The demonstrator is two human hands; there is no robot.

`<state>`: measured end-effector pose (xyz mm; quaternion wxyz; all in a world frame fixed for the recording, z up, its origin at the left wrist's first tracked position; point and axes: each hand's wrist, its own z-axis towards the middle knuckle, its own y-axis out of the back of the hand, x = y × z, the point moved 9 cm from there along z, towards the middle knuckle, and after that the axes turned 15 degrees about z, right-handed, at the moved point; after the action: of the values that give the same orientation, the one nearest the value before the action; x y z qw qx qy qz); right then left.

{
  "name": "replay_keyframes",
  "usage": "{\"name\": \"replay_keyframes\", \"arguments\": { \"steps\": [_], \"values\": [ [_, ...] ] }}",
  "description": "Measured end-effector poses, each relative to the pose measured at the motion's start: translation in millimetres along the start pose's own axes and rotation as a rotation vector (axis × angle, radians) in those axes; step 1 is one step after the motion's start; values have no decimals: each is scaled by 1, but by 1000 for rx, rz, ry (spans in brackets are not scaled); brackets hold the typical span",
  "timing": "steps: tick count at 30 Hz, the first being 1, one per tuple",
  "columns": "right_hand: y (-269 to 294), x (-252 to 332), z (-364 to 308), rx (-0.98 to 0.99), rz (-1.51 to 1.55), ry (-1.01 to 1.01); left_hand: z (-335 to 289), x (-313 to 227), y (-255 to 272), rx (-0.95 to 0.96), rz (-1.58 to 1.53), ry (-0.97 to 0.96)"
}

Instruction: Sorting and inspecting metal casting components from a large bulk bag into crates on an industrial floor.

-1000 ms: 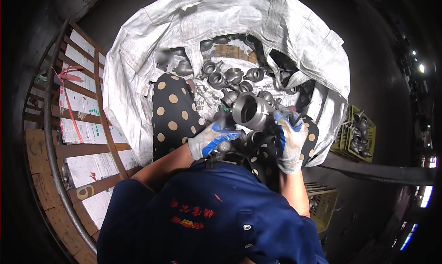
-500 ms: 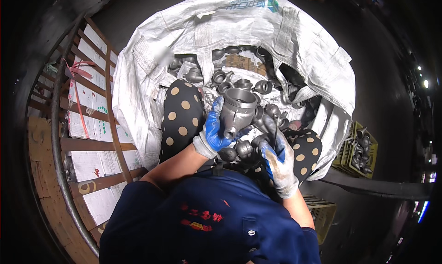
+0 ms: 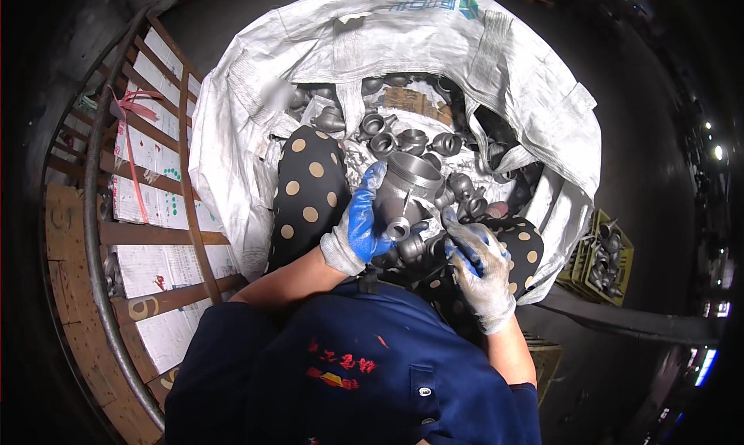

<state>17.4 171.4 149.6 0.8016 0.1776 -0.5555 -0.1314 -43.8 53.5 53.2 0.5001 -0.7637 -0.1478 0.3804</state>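
Fingers of the left hand, gloved in white knit with a blue coated palm, are wrapped around a hollow grey metal casting, thumb up along its near flank. From my remote seat I see it lying just to the right of that thumb, held between the knees. Its long axis slants: the broad round collar sits beyond the fingers and a little to the right, while the narrow spout points back toward the wearer, close by the left palm.

Left is plainly the nearer hand, for it bears the piece. To the right of the casting, a gap apart from it, the right hand, in a soiled white-and-blue glove, has its fingers partly curled and the foremost one reaching toward the collar side. I cannot tell whether those fingers pinch anything slim.

Ahead of both sets of fingertips, similar loose grey castings lie inside a white woven-plastic bulk bag. Well right of the right fingers stands a yellow-green slatted crate holding more metal parts.
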Motion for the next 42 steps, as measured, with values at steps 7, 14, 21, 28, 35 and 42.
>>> {"name": "replay_keyframes", "arguments": {
  "steps": [7,14,21,28,35,42],
  "values": [
    [-4,4,8,43,-266,81,3,1,29,-68,241,-136],
    [1,-4,12,23,-282,119,-11,-17,33,-82,1080,-610],
    [5,-1,15,31,-350,161,-4,-12,36,-76,816,-409],
    [5,15,10,10,-459,308,-1,-3,32,-64,550,-208],
    [8,5,11,151,-289,158,-5,2,7,24,131,-17],
    [14,8,16,182,-461,169,0,11,20,-80,219,44]
  ]
}}
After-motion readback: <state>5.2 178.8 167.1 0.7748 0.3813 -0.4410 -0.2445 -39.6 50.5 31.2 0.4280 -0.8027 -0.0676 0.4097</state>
